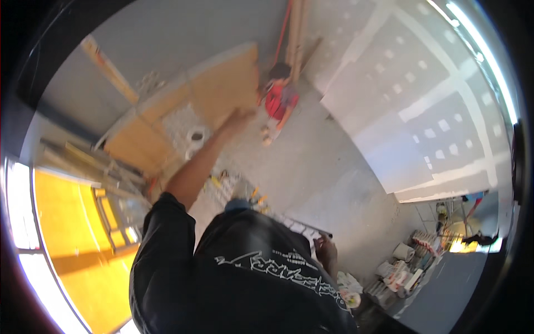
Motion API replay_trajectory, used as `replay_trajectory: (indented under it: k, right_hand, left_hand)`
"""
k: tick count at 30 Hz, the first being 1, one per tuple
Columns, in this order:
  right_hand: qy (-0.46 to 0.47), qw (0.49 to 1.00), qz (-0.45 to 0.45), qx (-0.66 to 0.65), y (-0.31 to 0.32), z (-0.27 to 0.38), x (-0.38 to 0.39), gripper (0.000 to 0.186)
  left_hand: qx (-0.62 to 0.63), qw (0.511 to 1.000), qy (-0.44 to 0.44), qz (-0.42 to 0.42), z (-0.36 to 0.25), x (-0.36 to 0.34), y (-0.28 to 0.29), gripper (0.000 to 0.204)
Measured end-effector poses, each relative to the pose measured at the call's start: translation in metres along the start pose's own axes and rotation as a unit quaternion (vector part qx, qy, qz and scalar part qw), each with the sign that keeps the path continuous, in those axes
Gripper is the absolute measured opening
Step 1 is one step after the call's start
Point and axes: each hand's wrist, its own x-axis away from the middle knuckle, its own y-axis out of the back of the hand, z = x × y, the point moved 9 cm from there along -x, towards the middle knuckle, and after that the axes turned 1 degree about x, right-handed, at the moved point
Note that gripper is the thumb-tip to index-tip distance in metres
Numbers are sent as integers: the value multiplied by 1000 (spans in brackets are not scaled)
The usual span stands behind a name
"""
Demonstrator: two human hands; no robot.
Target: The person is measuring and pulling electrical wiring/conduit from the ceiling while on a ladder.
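My left arm stretches forward, and my left hand (pixel 240 118) is raised above the floor, smeared by motion so its fingers do not read clearly. Nothing distinct shows in it. Low on the right, beside my body, my right hand (pixel 326 248) hangs with loosely bent fingers, somewhat apart. Close to it in the picture is the end of a dark-edged strip (pixel 311 227) with pale patches; whether they touch I cannot tell. A person in a red top (pixel 276 102) crouches or bends farther ahead, with an arm reaching down to small tan items (pixel 267 135) on the floor.
Tan boards (pixel 222 83) line the grey wall, with a white bucket (pixel 196 135) beside them. Yellow-handled tools (pixel 257 196) lie before me. A patched drywall partition (pixel 411 111) stands right. Stacked bags and materials (pixel 397 273) crowd the lower right; yellow panels (pixel 72 222) are left.
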Motion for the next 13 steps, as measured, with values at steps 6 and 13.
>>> replay_trajectory:
  k: [6,13]
  right_hand:
    - [70,996,43,32,14,-22,-11,40]
    - [134,987,86,33,4,23,-54,44]
  left_hand:
    - [-205,906,357,100,438,400,-104,78]
    - [33,737,671,69,456,659,-92,68]
